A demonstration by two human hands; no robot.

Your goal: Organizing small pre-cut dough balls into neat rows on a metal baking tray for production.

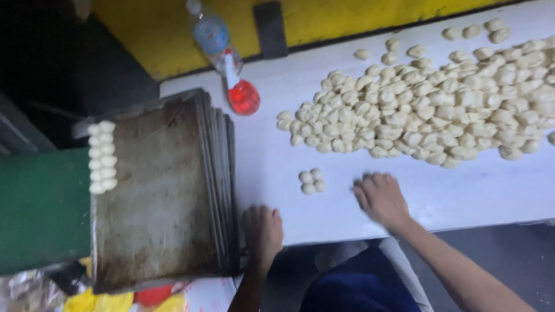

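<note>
On white tabletop (pixel 462 190), right of stacked baking trays (pixel 156 196): left hand (pixel 263 231) rested palm-down at tabletop edge just beside tray stack, fingers loosely curled, nothing visibly held. Right hand (pixel 380 199) lay flat on tabletop below big heap of dough pieces (pixel 428 110), fingers spread, blurred; grip looked released, though whether a piece sat under the palm could not be told. Four dough balls (pixel 312 181) sat clustered between the hands, apart from heap. Top tray carried two short rows of dough balls (pixel 102 156) at far left edge, rest of tray bare. Squeeze bottle with red liquid (pixel 240 86) and clear water bottle (pixel 209 34) lay at tabletop's far end. Judged step: rolling pieces into balls before traying. Next move likely needs gathering the four balls and placing them beside existing rows without squashing.
</note>
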